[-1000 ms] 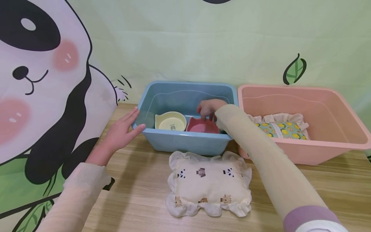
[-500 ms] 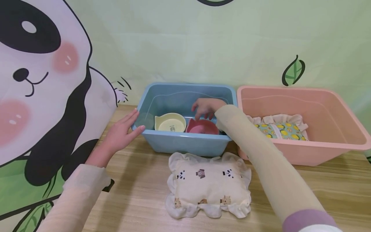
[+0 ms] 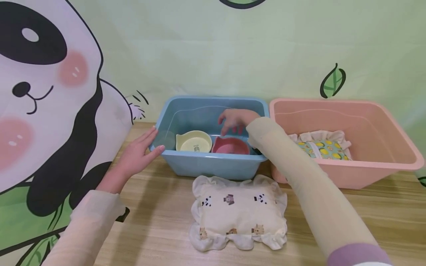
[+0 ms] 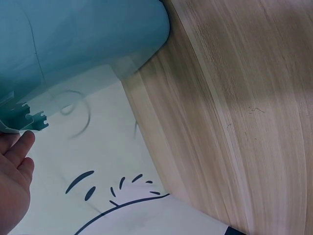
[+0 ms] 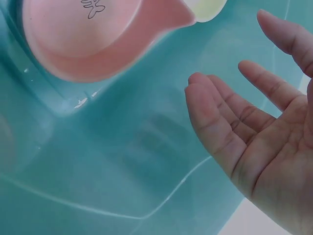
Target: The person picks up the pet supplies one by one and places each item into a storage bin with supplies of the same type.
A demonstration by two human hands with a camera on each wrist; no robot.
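Note:
My left hand [image 3: 136, 153] rests against the left rim of a blue plastic tub [image 3: 213, 166], its fingers extended along the edge and its thumb stretched over the front corner. Over the tub's inside hovers my right hand [image 3: 236, 119], holding nothing. Its fingers are loosely spread and apart from the red cat-eared bowl [image 3: 230, 147] below. Beside that bowl, on the tub floor, sits a cream cat-eared bowl [image 3: 194, 142]. The right wrist view shows the right palm [image 5: 279, 152] free of any object, with the red bowl, pinkish there, at upper left.
A pink tub [image 3: 382, 144] stands to the right, holding a frilled, lemon-print cloth item [image 3: 327, 149]. In front of the blue tub, a small frilled pillow [image 3: 241, 216] with animal prints lies on the wooden table [image 3: 156, 221]. A panda-printed backdrop [image 3: 213, 48] hangs behind.
My right hand has risen slightly from the red bowl and shifted a little left, its fingers spreading. My left hand stays at the tub's rim. The head view has shifted slightly.

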